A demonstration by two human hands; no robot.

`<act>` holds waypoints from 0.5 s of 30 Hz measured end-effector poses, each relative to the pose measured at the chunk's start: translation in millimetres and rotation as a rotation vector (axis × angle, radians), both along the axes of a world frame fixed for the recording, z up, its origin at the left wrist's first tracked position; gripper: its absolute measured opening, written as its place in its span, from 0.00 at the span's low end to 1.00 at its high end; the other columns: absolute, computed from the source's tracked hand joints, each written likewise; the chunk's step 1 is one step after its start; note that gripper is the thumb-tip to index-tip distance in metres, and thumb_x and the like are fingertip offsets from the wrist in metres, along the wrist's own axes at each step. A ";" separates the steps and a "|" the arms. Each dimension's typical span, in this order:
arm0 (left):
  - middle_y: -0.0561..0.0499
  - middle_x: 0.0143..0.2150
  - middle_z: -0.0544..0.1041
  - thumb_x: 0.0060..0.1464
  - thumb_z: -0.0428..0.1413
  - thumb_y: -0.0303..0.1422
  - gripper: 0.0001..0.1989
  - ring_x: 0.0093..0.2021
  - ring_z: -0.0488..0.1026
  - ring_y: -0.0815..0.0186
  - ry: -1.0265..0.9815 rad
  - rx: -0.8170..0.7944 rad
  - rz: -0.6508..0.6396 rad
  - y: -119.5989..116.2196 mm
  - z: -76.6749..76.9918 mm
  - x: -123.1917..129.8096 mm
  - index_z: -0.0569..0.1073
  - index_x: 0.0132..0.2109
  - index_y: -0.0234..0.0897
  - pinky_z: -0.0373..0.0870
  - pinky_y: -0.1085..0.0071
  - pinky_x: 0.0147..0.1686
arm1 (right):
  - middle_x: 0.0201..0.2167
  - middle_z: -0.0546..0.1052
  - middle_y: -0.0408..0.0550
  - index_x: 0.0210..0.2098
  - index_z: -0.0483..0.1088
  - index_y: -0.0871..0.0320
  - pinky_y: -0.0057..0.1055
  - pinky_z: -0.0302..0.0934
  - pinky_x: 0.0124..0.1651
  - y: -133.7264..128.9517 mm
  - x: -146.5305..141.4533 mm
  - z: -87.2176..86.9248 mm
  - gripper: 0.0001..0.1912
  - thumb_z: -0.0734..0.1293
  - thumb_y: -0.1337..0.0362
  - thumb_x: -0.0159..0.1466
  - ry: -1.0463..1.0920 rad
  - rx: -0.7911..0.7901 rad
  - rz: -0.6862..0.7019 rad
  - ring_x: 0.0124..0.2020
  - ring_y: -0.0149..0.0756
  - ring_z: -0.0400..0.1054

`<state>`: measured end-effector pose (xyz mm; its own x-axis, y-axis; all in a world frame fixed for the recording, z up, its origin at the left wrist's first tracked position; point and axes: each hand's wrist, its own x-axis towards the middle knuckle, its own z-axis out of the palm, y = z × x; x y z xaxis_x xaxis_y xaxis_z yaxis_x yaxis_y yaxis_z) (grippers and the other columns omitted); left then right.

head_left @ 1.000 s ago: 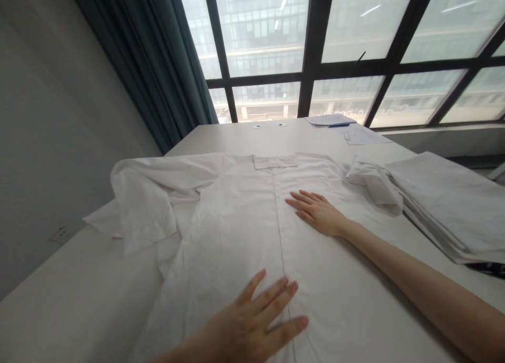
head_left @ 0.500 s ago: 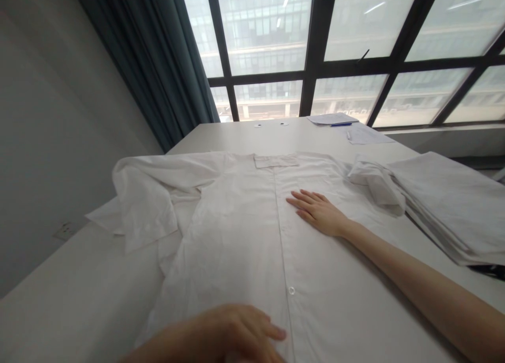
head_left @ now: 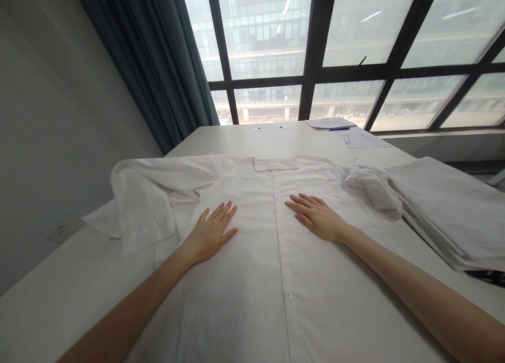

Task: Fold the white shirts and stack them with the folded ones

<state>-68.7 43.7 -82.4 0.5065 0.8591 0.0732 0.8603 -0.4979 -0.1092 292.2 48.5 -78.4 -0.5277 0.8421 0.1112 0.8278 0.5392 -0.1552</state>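
Note:
A white button-front shirt (head_left: 252, 279) lies spread on the table, front side up, with its collar toward the window. Flat on the left side of its chest rests my left hand (head_left: 211, 234), fingers spread and holding nothing. My right hand (head_left: 317, 215) lies on the right side of the chest, beside the button placket, palm down with fingers stretched out. The left sleeve (head_left: 148, 210) is bent and rumpled near the table's left edge. At the right, the other sleeve (head_left: 374, 187) is bunched against a stack of white cloth.
The folded white cloth stack (head_left: 450, 205) sits on the right of the white table (head_left: 232, 137). Paper sheets (head_left: 365, 139) and a blue pen (head_left: 339, 129) lie at the far end. A dark curtain (head_left: 158, 63) hangs left of the window.
My left hand has moved up and away from the shirt's lower front and now lies flat on its chest. My right hand stays in about the same place.

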 end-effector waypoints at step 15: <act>0.41 0.70 0.56 0.67 0.35 0.45 0.32 0.71 0.52 0.56 -0.033 0.071 0.140 14.7 -8.2 -35.0 0.56 0.69 0.30 0.49 0.52 0.66 | 0.65 0.64 0.52 0.63 0.65 0.53 0.48 0.53 0.64 6.7 31.1 -9.9 0.24 0.53 0.56 0.71 0.105 0.093 -0.105 0.66 0.45 0.57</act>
